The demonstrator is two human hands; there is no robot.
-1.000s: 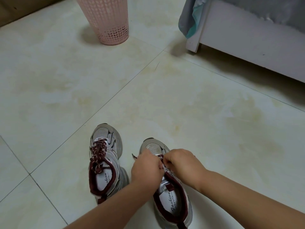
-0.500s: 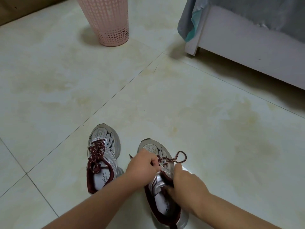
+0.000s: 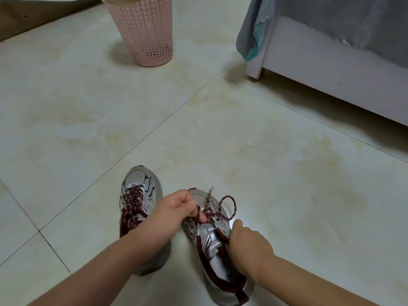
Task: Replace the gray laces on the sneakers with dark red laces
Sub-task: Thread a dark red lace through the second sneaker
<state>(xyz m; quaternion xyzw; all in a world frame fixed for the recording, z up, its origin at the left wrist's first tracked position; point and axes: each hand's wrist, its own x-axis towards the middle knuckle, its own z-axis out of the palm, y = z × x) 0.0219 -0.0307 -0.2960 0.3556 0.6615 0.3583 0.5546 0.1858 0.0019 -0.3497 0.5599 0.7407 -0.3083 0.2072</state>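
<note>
Left hand (image 3: 174, 208) pinches the red lace (image 3: 223, 208) on the right shoe (image 3: 207, 237); right hand (image 3: 249, 246) grips that shoe's collar

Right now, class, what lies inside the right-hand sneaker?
Inside the right sneaker a pale insole with dark print shows, ringed by dark red lining. The right hand grips the collar, covering part of the opening; the toe end is hidden.

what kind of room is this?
Probably a bedroom at home: pale tiled floor, a pink perforated plastic bin, and what looks like a white bed frame draped with grey bedding.
</note>
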